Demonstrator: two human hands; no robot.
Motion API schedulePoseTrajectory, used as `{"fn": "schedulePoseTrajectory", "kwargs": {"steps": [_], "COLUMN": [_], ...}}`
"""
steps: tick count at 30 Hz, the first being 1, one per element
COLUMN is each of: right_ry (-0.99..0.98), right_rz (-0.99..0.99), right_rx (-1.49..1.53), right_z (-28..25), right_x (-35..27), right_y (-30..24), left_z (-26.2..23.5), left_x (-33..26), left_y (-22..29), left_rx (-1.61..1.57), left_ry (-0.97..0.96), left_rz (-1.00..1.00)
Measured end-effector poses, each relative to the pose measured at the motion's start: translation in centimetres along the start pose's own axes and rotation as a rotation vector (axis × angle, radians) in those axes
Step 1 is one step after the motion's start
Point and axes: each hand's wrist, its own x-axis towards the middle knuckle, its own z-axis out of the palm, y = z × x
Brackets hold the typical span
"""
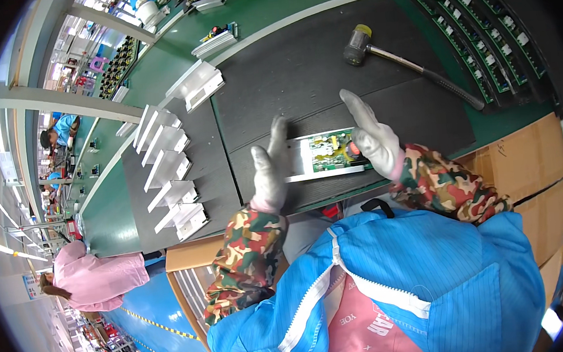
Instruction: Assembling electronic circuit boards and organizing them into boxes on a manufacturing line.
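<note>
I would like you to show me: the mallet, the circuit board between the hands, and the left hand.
Mallet (397, 60): head view, on its metal shaft.
Circuit board (332, 153): head view, among its yellow parts.
Left hand (269, 175): head view, middle of the gloved hand.

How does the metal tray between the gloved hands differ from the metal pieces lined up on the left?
The metal tray carries a green circuit board; the lined-up metal pieces show none. The metal tray sits between the left hand and right hand; the metal pieces lie apart from both. The metal tray stands alone, while the metal pieces form a close row. Both are silvery and rest on dark matting.
</note>
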Motion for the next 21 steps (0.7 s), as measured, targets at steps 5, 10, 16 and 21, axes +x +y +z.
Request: {"fn": "schedulePoseTrajectory", "kwargs": {"steps": [5,10,16,21], "right_ry": [0.101,0.094,0.073,-0.021], "right_rz": [0.011,-0.024,-0.277,-0.185], "right_rx": [0.116,0.375,-0.558,-0.542], "right_z": [2.7,2.4,-2.8,-0.5], "right_x": [0.5,-0.1,-2.2,-3.3], "right_y": [0.5,1.3,-1.9,-3.1], "left_z": [1.8,3.1,0.2,0.2], "left_x": [0.1,-0.7,-3.1,-3.4], "left_y": [-0.1,2.3,4.2,2.3], "left_rx": [0.108,0.122,1.305,1.321], "left_ry": [0.069,0.103,-0.035,0.026], "left_rz": [0.071,-0.026,0.489,0.530]}}
